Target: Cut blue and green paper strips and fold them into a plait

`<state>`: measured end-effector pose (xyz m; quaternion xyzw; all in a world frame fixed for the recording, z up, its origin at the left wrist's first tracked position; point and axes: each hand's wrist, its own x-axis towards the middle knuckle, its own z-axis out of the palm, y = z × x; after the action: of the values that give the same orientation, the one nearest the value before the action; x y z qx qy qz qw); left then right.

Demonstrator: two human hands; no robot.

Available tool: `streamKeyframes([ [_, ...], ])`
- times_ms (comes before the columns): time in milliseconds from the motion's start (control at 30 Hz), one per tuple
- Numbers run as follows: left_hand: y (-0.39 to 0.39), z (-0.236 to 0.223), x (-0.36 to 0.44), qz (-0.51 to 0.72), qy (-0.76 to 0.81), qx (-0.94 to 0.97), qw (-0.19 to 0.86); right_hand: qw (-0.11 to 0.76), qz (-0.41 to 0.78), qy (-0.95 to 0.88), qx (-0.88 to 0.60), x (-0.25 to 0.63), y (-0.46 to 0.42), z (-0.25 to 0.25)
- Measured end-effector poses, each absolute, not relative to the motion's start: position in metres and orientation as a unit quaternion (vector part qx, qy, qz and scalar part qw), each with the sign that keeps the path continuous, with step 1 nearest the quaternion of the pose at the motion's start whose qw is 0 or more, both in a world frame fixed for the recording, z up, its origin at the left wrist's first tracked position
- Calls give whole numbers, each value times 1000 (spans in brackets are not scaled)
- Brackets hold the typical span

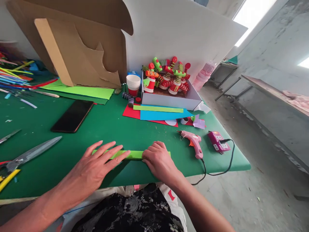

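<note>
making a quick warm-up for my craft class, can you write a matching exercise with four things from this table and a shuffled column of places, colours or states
Things
1. glue gun
2. phone
3. stacked cups
4. nearest light green strip

Places, colours or states
A. left of the open box
B. under the left hand and right hand
C. pink
D. lying with its screen dark

Right pairs: 1-C, 2-D, 3-A, 4-B

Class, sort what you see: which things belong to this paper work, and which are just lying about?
Belong to the work:
green strip, under the left hand and right hand
probably glue gun, large scissors, blue sheet

Seemingly just lying about:
phone
pink bottle
</note>
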<state>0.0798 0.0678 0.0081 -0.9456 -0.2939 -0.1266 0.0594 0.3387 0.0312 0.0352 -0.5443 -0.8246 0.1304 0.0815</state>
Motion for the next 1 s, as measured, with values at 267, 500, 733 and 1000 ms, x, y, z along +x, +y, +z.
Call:
streamKeyframes([
  [267, 51, 16, 101, -198, -334, -921, -42, 145, 122, -820, -540, 337, 7, 31],
  [500, 51, 21, 103, -134, -374, -917, -38, 143, 155, -763, -611, 341, 7, 33],
  [733, 58, 26, 112, -58, -400, -914, 12, 56, 138, -767, -625, 338, 19, 39],
  [1000, 68, 37, 119, 23, -404, -914, -27, 14, 145, -764, -628, 334, 23, 42],
])
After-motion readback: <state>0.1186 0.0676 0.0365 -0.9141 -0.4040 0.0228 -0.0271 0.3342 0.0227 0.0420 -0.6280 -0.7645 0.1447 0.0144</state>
